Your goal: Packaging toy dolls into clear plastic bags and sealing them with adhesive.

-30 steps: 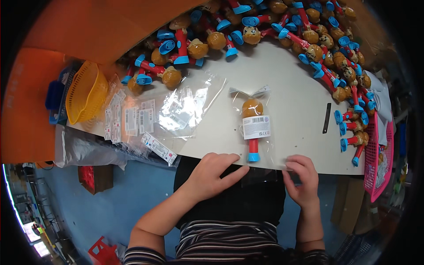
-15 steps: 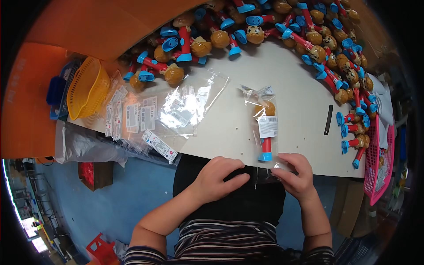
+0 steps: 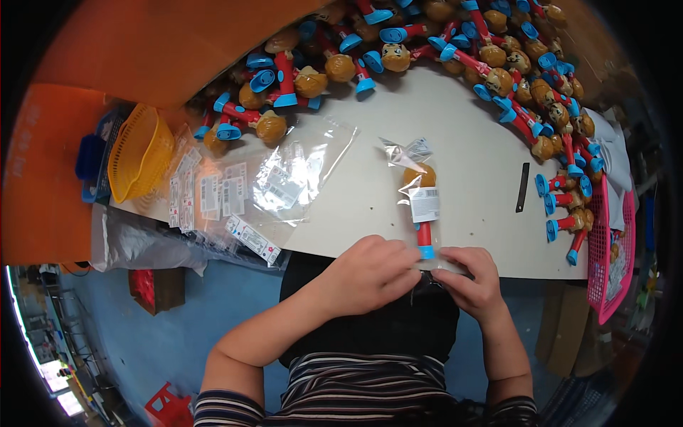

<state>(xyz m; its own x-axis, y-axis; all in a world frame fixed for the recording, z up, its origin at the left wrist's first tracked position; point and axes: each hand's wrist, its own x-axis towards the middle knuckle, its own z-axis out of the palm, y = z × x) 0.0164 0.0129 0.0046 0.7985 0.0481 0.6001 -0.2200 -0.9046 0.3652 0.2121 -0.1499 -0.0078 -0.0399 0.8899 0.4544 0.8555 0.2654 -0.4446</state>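
In front of me on the table lies a clear plastic bag (image 3: 399,158). Inside it is a toy figure (image 3: 425,238) with a round brown head, a red stem and a blue foot, its middle covered by a white printed label (image 3: 425,205). The thumb and fingers of my right hand (image 3: 475,279) pinch the bag's near end beside the blue foot. My left hand (image 3: 371,274) is closed at the other corner of that end, its fingertips together on the film at the table edge.
Many similar toys (image 3: 340,69) are heaped along the table's back and right side. Flat clear bags with labels (image 3: 235,192) lie at left near a yellow basket (image 3: 144,153). A dark blade-like strip (image 3: 522,188) and a pink basket (image 3: 609,249) are at right.
My left hand has moved right and up to the bag's near end and closed there; its fingers were apart from the bag. My right hand keeps its pinch. The whole view has shifted slightly.
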